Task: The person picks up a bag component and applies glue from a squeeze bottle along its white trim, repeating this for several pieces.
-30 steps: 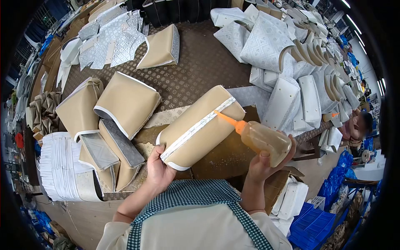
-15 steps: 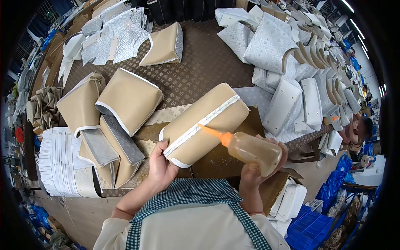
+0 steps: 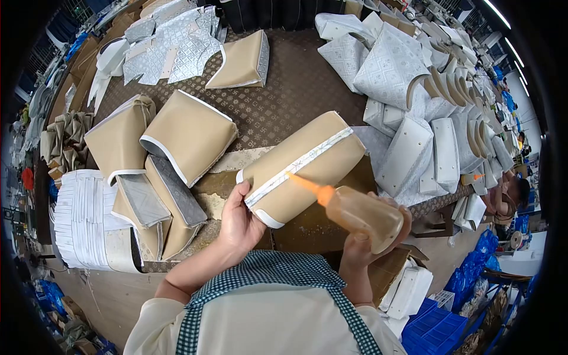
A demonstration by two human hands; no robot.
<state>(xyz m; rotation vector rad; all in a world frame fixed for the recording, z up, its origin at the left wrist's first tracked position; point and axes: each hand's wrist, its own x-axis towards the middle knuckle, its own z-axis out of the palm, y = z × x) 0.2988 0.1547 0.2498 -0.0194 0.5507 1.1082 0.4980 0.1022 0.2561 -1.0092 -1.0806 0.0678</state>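
Note:
My left hand point(image 3: 242, 222) grips the near left end of a beige bag body point(image 3: 319, 168), thumb on top and fingers underneath. A white strip point(image 3: 307, 155) runs lengthwise along its upper face, and white binding edges the near end. In my right hand point(image 3: 358, 248) is a squeeze bottle point(image 3: 364, 218) with brownish contents, tilted so that its orange nozzle point(image 3: 307, 184) points left. The nozzle tip is right at the strip, near its middle. Below the bag body lies a brown board point(image 3: 302, 234) on the table.
Several beige bag bodies point(image 3: 189, 133) lie at left, beside a stack of white strips point(image 3: 83, 216). Silver patterned pieces point(image 3: 171, 44) lie at the back. A pile of white bags point(image 3: 390, 65) fills the right. A cardboard box point(image 3: 387, 269) stands by my right forearm; another person point(image 3: 509, 192) is far right.
The bag body and left hand have shifted slightly up and right in view. The nozzle tip now sits a little nearer my left hand along the white strip.

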